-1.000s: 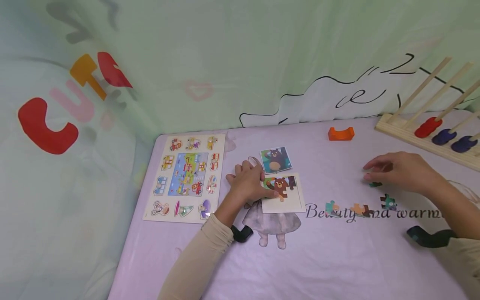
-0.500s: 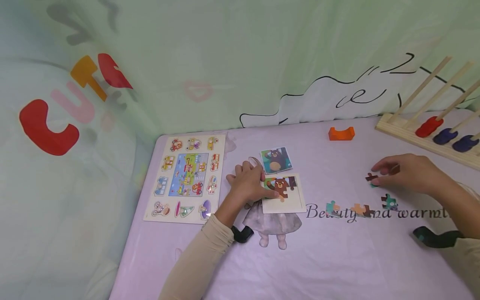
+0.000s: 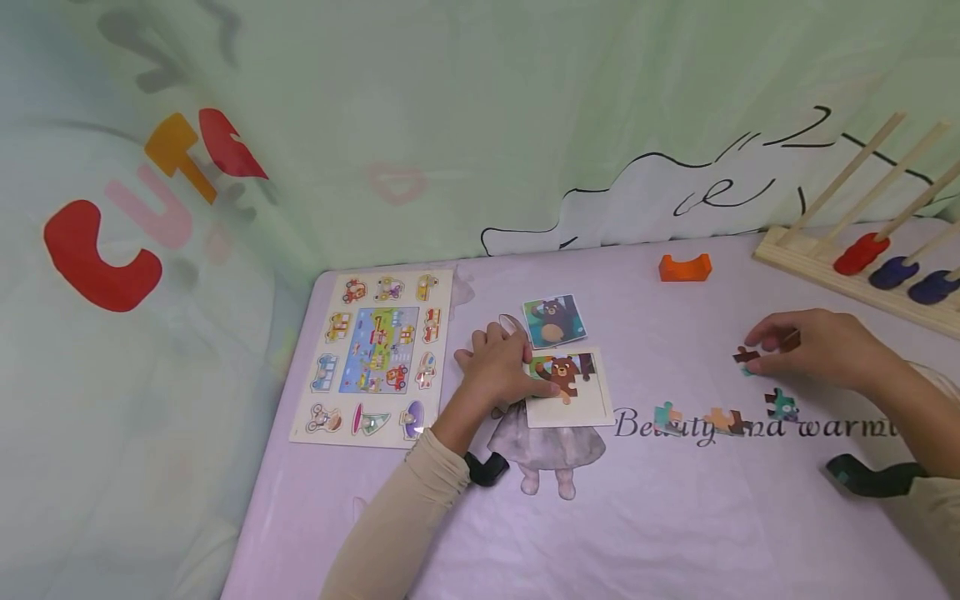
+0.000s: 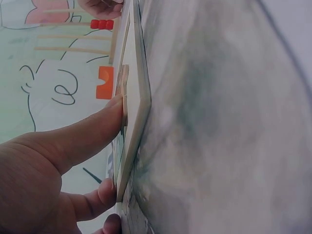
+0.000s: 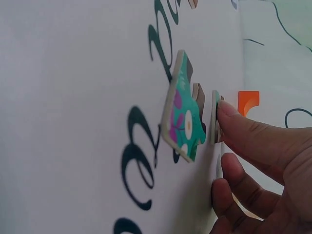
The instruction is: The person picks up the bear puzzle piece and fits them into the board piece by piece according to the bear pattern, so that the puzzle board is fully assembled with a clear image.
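My left hand (image 3: 498, 367) holds the bear puzzle board (image 3: 585, 408), its thumb pressed on the picture and its other fingers at the left edge. The upper-left part of the board shows a bear's head, while its right and lower parts are bare. My right hand (image 3: 821, 346) pinches a brown-and-teal puzzle piece (image 3: 744, 356) close over the cloth; in the right wrist view the thumb covers part of this piece (image 5: 214, 117). Nearer me lie a green flowered piece (image 3: 782, 403), a tan-and-brown piece (image 3: 722, 419) and a teal-and-peach piece (image 3: 666, 417).
A bear picture card (image 3: 553, 321) lies behind the board. At left is a vehicle peg puzzle (image 3: 375, 425). An orange notched block (image 3: 685, 268) and a wooden bead rack (image 3: 780, 250) stand toward the back right. A curtain (image 3: 450, 125) borders the table.
My right hand has drawn slightly right, and the puzzle piece at its fingertips has come into fuller view with its brown part showing. My left hand stays on the board.
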{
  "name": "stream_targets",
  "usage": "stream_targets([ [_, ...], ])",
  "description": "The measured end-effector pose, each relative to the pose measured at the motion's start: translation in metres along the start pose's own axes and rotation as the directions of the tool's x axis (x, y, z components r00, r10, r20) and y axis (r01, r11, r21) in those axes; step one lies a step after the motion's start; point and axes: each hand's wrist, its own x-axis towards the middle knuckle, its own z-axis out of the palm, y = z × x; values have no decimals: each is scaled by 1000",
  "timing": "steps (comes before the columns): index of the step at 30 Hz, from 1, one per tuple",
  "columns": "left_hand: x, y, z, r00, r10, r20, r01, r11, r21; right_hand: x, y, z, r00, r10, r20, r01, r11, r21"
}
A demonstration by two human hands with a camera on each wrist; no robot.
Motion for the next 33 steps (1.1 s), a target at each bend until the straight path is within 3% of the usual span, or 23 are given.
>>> stream_targets([
  [33, 0, -1, 2, 1000, 3, -2, -3, 1000, -17, -1, -1, 3, 1000, -5, 1, 5, 1000, 16],
])
